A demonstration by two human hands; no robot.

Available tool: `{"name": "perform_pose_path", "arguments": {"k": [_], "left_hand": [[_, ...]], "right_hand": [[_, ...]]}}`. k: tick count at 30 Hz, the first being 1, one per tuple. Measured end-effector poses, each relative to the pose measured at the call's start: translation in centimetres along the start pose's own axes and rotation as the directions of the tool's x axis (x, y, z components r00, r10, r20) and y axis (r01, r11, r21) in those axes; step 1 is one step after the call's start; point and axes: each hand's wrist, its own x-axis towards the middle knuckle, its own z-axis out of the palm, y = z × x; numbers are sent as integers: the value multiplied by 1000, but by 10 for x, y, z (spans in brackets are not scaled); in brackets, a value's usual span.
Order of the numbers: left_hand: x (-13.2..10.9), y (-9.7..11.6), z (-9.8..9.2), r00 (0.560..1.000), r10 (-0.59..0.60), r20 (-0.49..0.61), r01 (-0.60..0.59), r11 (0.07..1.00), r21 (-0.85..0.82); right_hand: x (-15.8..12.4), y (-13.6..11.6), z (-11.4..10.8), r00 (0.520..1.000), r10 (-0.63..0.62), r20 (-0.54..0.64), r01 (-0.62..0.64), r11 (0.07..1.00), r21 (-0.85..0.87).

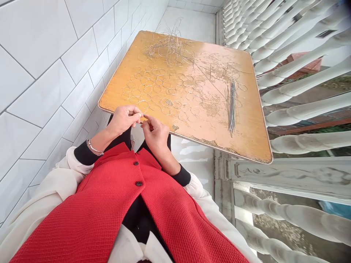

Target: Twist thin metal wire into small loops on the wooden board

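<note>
Head view: a wooden tabletop (208,124) is spread with wire rings (153,87), a wire tangle (170,49) and a bundle of straight wires (231,106). A small wire piece (140,117) is clamped between the fingers (148,120) of the left hand (123,119) and right hand (155,135), held over the near edge.

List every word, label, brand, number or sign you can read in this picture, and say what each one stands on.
None can be read: the worn orange wooden tabletop, the thin wire pinched between the left hand and right hand, the silver bangle and the red textured waistcoat with dark round buttons show no legible marks.
</note>
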Motion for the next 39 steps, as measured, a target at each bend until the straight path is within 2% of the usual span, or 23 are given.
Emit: {"name": "perform_pose_path", "arguments": {"k": [4, 7, 10, 13, 19, 22, 25, 30, 35, 39], "left_hand": [[0, 3, -4, 999, -20, 31, 18, 998, 56], [2, 7, -10, 990, -70, 120, 58, 993, 100], [7, 9, -13, 959, -146, 242, 115, 984, 136], [12, 8, -12, 927, -212, 309, 175, 974, 144], [11, 3, -11, 931, -235, 281, 240, 971, 15], [4, -3, -12, 912, -261, 316, 272, 962, 10], [-3, -10, -11, 897, -284, 339, 298, 955, 12], [-7, -17, -4, 921, -238, 309, 248, 969, 10], [-7, -16, 0, 934, -227, 274, 230, 973, 19], [-5, -11, 9, 925, -254, 283, 260, 965, 17]], "right_hand": [[1, -2, -4, 997, 33, 75, -37, 998, 50], [5, -3, -14, 979, 100, 175, -134, 972, 194], [14, -4, -25, 955, 193, 227, -270, 885, 380], [23, -5, -29, 938, 250, 240, -339, 804, 488], [28, -2, -26, 911, 331, 247, -413, 701, 582], [27, 2, -27, 903, 352, 248, -428, 668, 609], [28, 6, -29, 907, 357, 222, -416, 683, 600], [27, 9, -31, 906, 371, 205, -422, 747, 514], [22, 8, -30, 893, 399, 209, -445, 712, 542], [16, 7, -36, 896, 400, 191, -433, 698, 570]]}}
